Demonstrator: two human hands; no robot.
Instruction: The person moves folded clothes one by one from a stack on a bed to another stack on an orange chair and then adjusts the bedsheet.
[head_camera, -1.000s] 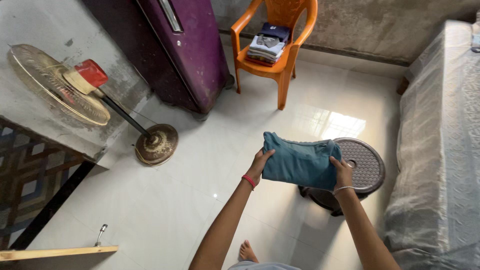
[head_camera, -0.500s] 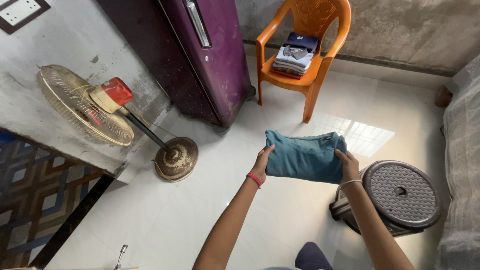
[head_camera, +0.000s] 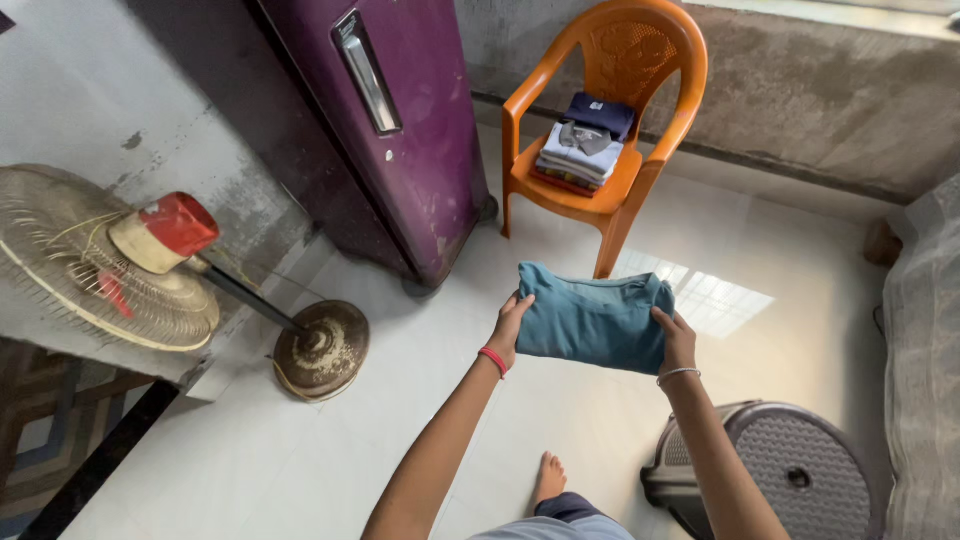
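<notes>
I hold a folded teal garment (head_camera: 592, 318) in the air between my two hands. My left hand (head_camera: 508, 328) has its grip closed on the left edge, my right hand (head_camera: 677, 338) on the right edge. Beyond my grip stands an orange plastic chair (head_camera: 620, 190) with a stack of folded clothes (head_camera: 585, 146); a round stool (head_camera: 795, 478) is below right.

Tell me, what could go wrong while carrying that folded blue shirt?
The folded blue shirt is held only at its ends by the left hand and right hand, so it might sag and unfold. The stool sits close by the bare foot, so a step sideways could bump it.
</notes>
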